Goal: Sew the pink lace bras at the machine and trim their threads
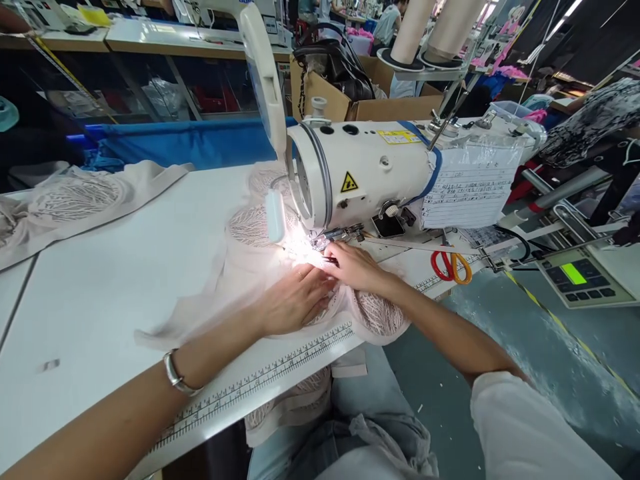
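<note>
A pale pink lace garment point(250, 227) lies on the white sewing table point(125, 267) under the head of a white sewing machine point(360, 173). My left hand point(293, 300) lies on the fabric just in front of the brightly lit needle area point(310, 247), fingers curled and pressing the cloth down. My right hand point(353, 263) rests to the right of the needle, fingers pinched on the fabric edge. A silver bracelet point(176, 375) sits on my left wrist. Part of the lace hangs over the table's front edge point(380, 313).
Red and orange scissors point(451, 265) lie right of the machine. More lace pieces point(65, 200) sit at the table's far left. A printed ruler strip point(260, 380) runs along the front edge. A control panel point(580, 277) stands at right, cardboard boxes point(345, 100) behind.
</note>
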Available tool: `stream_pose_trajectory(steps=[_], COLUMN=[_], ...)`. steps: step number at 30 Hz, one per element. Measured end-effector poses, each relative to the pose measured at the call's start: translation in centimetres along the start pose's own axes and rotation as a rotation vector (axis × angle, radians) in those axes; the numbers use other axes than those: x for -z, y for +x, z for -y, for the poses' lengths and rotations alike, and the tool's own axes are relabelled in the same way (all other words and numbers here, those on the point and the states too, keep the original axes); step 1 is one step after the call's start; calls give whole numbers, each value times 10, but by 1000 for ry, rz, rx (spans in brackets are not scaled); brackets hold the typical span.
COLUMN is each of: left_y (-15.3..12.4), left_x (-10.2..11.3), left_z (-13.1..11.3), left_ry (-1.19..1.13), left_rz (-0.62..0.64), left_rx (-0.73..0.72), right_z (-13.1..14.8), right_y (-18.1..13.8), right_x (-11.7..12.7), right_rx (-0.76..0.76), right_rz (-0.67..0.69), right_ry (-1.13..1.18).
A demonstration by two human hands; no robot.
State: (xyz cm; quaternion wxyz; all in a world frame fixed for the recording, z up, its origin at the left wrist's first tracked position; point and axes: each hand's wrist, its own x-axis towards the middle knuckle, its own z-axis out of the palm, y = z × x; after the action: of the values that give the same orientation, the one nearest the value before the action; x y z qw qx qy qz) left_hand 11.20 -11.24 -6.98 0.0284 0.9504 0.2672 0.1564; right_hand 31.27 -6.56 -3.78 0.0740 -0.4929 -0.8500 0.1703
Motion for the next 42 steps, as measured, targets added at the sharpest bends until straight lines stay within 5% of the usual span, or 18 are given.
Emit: stream_pose_trajectory(steps=[4, 12, 19, 26, 31, 42], left_y=[0, 11, -3, -2, 0, 2], left_x=[3, -19, -5, -20, -18, -16], left_z=[-3, -16, 1, 3, -9, -12], left_ry=[105, 9, -132, -136, 148, 144], left_rz=[-10, -80, 88, -202, -118, -86], left_rx=[-90, 131, 9, 354, 297, 334], right_z=[0, -11, -4, -3, -2, -2], right_y=[12, 16, 11, 12, 7, 0], right_x=[-18, -31, -26, -30, -27, -33], right_rx=[-133, -239, -178, -224, -155, -71], right_rz=[-70, -230, -181, -221, -265, -278], right_ry=[38, 35, 119, -7, 1, 7])
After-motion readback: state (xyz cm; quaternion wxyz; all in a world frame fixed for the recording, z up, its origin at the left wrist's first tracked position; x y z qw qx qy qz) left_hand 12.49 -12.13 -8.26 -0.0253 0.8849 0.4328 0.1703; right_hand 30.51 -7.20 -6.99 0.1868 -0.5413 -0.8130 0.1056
